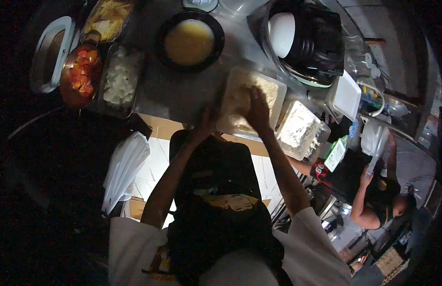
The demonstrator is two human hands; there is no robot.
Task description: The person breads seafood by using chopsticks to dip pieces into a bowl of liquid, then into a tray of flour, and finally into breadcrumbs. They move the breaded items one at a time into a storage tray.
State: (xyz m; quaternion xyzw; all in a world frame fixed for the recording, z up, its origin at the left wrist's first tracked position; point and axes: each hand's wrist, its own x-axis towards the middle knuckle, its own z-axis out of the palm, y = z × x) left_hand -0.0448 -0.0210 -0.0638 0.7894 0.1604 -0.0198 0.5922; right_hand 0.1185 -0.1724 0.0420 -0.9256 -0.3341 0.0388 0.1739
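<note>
My right hand (258, 111) is over a rectangular plastic tub (282, 89) of pale crumbs (269, 85), its fingers down at the crumb surface. Whether anything is under those fingers is hidden. In deep shadow at the tub's left side is my left hand (206, 123), near the counter's front edge; its fingers are too dark to make out. Just right of the crumbs stands a second tub of white flour-like powder (298, 123). Beyond my left hand, a dark round bowl (160, 43) holds a yellowish liquid (189, 42).
Left on the steel counter (163, 96) stand containers of chopped tomato (81, 75), chopped white pieces (119, 80) and yellowish food (108, 18). A white bowl (281, 35) leans among dark cookware at back right. Right, another person (367, 189) holds a clear flat container (376, 153). White plastic bags (128, 171) hang below.
</note>
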